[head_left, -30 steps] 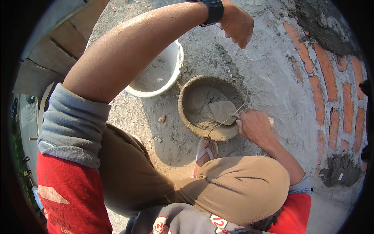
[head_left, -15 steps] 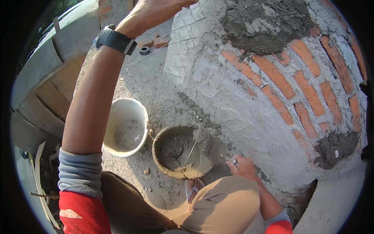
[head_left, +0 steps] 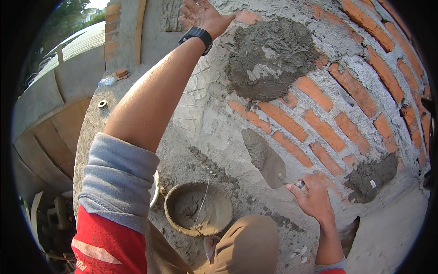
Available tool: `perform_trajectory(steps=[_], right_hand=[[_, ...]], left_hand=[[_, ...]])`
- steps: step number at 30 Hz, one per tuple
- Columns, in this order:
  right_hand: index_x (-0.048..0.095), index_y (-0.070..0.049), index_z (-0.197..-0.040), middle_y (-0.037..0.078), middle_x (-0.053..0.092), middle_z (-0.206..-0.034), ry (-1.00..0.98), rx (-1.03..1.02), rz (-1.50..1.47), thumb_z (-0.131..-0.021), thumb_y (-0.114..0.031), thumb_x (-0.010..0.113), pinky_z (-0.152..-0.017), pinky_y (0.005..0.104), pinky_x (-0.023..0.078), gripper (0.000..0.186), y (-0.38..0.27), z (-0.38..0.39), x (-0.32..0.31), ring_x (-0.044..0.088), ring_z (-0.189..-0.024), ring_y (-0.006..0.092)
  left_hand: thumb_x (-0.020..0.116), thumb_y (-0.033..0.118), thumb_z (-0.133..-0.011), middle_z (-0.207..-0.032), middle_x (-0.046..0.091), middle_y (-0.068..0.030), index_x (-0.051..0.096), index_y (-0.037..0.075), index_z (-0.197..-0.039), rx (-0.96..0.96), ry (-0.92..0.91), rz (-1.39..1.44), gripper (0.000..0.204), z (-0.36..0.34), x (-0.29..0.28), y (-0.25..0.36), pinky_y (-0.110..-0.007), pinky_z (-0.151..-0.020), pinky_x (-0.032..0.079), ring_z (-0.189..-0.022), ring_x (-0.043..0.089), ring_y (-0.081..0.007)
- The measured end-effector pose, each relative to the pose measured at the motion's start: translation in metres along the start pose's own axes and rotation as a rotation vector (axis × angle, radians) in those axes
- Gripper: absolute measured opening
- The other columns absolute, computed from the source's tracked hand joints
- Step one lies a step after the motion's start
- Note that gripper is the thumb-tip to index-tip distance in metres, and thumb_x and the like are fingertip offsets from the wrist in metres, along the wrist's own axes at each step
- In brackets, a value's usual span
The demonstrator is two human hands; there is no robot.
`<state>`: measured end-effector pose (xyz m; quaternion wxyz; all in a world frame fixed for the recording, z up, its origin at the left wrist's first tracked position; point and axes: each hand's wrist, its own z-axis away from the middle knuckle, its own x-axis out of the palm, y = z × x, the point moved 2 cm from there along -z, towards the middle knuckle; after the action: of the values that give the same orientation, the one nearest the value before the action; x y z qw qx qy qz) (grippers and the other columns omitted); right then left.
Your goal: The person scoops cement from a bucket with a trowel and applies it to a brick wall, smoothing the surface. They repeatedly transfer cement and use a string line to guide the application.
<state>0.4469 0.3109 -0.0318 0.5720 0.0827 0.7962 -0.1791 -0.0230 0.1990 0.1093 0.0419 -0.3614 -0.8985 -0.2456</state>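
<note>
The right hand (head_left: 312,196) grips the handle of a trowel (head_left: 273,169), with the fingers wrapped around it; the blade points up and to the left in front of the wall (head_left: 324,130), below the exposed bricks. Contact between blade and wall cannot be determined. The left hand (head_left: 205,17) is extended with its fingers spread and holds nothing; it is near the left edge of the upper mortar patch (head_left: 273,50) (whether the palm bears on a surface cannot be told). Grey plaster lies between the blade tip and that patch, giving lateral room; on the opposite side, the lower mortar patch (head_left: 373,179) lies to the right of the right hand. The basin (head_left: 222,208) sits well below the blade, its rim near the person's knee (head_left: 248,239). The white bucket (head_left: 155,189) stands just left of the basin, mostly hidden by the left arm. Materials: the trowel carries coarse, wet grey mortar (head_left: 254,145) toward its tip, and the remaining blade is smooth. The bricks are orange, oblong and set in rough pale joints. Both patches are dark and lumpy. The basin is round, mortar-crusted and crossed by a thin wire handle (head_left: 203,203).
</note>
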Motion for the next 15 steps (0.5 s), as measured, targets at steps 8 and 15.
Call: perform_trajectory(steps=[8, 15], right_hand=[[0.072, -0.004, -0.090, 0.003, 0.061, -0.064, -0.110, -0.230, -0.458, -0.091, -0.032, 0.082, -0.053, 0.0308, 0.048, 0.030, -0.074, -0.067, -0.081, 0.063, -0.056, 0.0142], [0.067, -0.006, -0.084, -0.003, 0.059, -0.063, -0.333, 0.077, -0.714, -0.099, -0.038, 0.072, -0.041, 0.0210, 0.045, 0.035, -0.039, -0.166, -0.090, 0.057, -0.049, 0.0049]], left_hand=[[0.067, 0.061, -0.090, -0.108, 0.078, -0.0077, 0.079, 0.017, -0.119, -0.174, -0.801, -0.021, 0.054, -0.048, 0.030, -0.077, -0.039, -0.102, 0.051, -0.108, 0.071, -0.0245], [0.068, 0.060, -0.091, -0.140, 0.066, -0.0150, 0.070, 0.016, -0.137, -0.553, -0.886, 0.360, 0.064, -0.055, -0.012, -0.122, -0.044, -0.113, 0.043, -0.136, 0.057, -0.0297]])
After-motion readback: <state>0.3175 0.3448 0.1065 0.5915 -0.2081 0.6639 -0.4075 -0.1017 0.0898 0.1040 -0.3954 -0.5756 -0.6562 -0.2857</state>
